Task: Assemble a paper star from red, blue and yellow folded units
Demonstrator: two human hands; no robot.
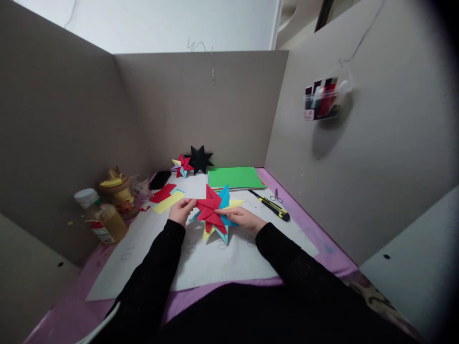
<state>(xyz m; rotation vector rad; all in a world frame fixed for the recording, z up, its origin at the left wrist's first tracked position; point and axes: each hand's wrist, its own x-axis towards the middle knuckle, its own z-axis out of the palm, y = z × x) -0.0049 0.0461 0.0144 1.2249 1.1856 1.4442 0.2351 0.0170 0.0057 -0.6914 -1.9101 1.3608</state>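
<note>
Apparently the folded paper star (211,208) is well advanced: its red, blue and yellow points already fan out all round, held just above the white sheet (143,263) on the surface (333,258). The left hand (180,212) is closed in a pinch on a red tip; the right hand (248,220) lays an extended finger across the middle, though whether its thumb grips behind cannot be told. Whether any folding or fixing remains is unclear; loose red paper (163,192) and yellow paper (168,202) lie unfolded at the left.
</note>
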